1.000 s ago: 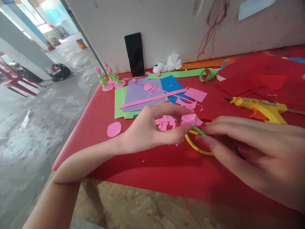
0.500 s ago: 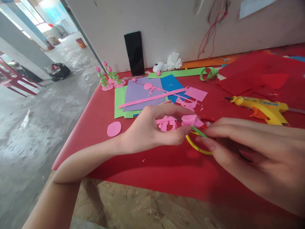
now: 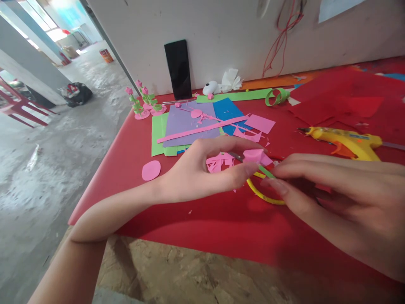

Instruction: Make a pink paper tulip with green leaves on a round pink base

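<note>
Between the thumb and fingers of my left hand is a folded pink paper flower. My right hand pinches a narrow green paper strip, whose near end meets the underside of the flower by my left thumb. Beneath both hands lie scissors with a yellow handle, partly hidden by my fingers. Pink paper scraps rest behind my left thumb, and a pink paper circle lies left of my wrist.
Small pink paper flowers on stands are at the back left. A black phone leans on the wall. Purple paper, a green strip and a yellow glue gun lie on the red table.
Both hands stay nearly in place. The pink flower has tilted slightly and shifted a little up and right, with the green strip still at its base.
</note>
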### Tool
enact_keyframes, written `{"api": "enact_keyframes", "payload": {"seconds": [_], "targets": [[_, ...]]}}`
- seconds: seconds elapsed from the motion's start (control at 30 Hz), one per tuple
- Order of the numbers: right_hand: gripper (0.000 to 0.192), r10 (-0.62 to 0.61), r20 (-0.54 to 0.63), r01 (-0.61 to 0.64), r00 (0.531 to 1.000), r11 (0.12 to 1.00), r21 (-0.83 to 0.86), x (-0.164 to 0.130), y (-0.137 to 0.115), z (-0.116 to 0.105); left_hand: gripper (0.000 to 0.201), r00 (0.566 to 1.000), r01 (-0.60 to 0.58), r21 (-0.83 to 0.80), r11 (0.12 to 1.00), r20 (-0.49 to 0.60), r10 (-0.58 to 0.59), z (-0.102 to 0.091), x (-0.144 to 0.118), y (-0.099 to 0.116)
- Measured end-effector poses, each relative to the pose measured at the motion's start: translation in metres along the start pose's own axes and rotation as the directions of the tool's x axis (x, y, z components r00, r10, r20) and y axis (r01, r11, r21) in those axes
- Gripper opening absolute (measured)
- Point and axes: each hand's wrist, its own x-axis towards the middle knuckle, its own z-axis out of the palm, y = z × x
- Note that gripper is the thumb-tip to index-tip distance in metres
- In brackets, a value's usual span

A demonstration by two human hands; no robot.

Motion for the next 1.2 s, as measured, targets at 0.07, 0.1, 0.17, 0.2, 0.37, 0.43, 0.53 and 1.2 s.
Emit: {"api": "enact_keyframes", "payload": {"seconds": [0.07, 0.1, 0.17, 0.2, 0.37, 0.43, 0.53, 1.2], "targets": [[0.009, 0.004, 0.003, -0.004, 1.0, 1.0, 0.0, 0.0006, -0.0004, 0.0002, 0.021, 1.0, -0.016, 0.001, 1.0, -0.011, 0.016, 0.0006, -0.0003, -0.0005], [0.009, 0.004, 0.004, -0.004, 1.0, 1.0, 0.0, 0.0008, -0.0004, 0.0003, 0.021, 1.0, -0.024, 0.004, 1.0, -0.015, 0.024, 0.0009, -0.0004, -0.0011], [0.01, 0.004, 0.003, -0.004, 1.0, 1.0, 0.002, 0.0011, -0.0002, 0.0001, 0.021, 0.999, -0.033, 0.026, 0.999, -0.02, 0.033, 0.0011, -0.0007, -0.0026], [0.011, -0.003, 0.007, 0.003, 1.0, 1.0, 0.007, 0.0013, -0.0001, -0.0001, 0.021, 0.999, -0.032, 0.041, 0.999, -0.02, 0.033, 0.001, -0.0006, -0.0034], [0.012, -0.011, 0.013, 0.011, 1.0, 1.0, 0.007, 0.001, 0.0, -0.0006, 0.024, 0.999, -0.03, 0.093, 0.995, -0.01, 0.031, 0.0, 0.0002, -0.0057], [0.011, -0.011, 0.008, 0.011, 1.0, 1.0, 0.001, 0.0008, -0.0005, 0.0004, 0.023, 0.999, -0.041, 0.095, 0.995, -0.008, 0.042, -0.0002, 0.0006, -0.0059], [0.013, -0.016, 0.011, 0.016, 1.0, 1.0, 0.003, 0.0009, -0.0017, 0.0017, 0.02, 0.999, -0.053, 0.108, 0.993, -0.004, 0.054, -0.0005, 0.0008, -0.0062], [0.012, 0.003, 0.014, -0.004, 1.0, 1.0, 0.013, -0.0012, -0.002, -0.0003, 0.021, 1.0, -0.019, 0.06, 0.998, -0.019, 0.021, 0.0016, -0.0007, -0.0046]]}}
